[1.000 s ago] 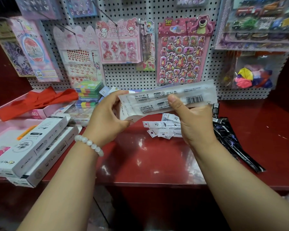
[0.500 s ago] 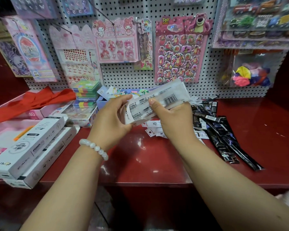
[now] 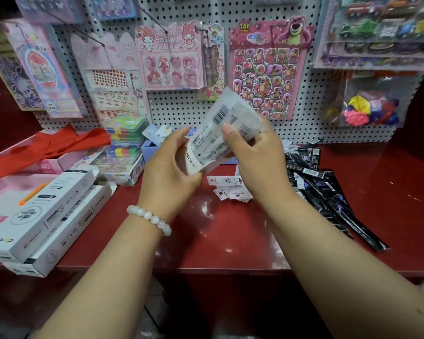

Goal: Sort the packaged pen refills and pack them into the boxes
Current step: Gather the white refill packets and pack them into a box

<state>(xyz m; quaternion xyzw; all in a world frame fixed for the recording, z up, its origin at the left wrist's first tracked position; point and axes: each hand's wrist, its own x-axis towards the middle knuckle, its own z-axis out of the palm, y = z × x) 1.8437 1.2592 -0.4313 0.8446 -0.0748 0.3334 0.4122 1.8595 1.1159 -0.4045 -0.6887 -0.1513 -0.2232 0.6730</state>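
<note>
A bundle of white refill packs (image 3: 220, 133) with barcodes is held above the red counter (image 3: 218, 236), tilted with its far end up toward the pegboard. My left hand (image 3: 169, 172) grips its lower end, and my right hand (image 3: 252, 155) pinches its upper side with the thumb on top. More white refill packs (image 3: 228, 188) lie flat on the counter beneath my hands. A pile of black refill packs (image 3: 326, 189) spreads out to the right. Two long white boxes (image 3: 42, 216) are stacked at the left front edge, the lower one with its end flap open.
A pegboard wall (image 3: 181, 106) hung with sticker sheets stands behind the counter. A pink tray (image 3: 47, 165) with red cloth, stacked colourful cases (image 3: 126, 135) and a small blue box (image 3: 149, 149) sit at the back left. A bag of balloons (image 3: 370, 111) hangs at right.
Both hands have turned the white refill bundle from lying level across the view to pointing steeply up and away. The black packs at right have come more into view.
</note>
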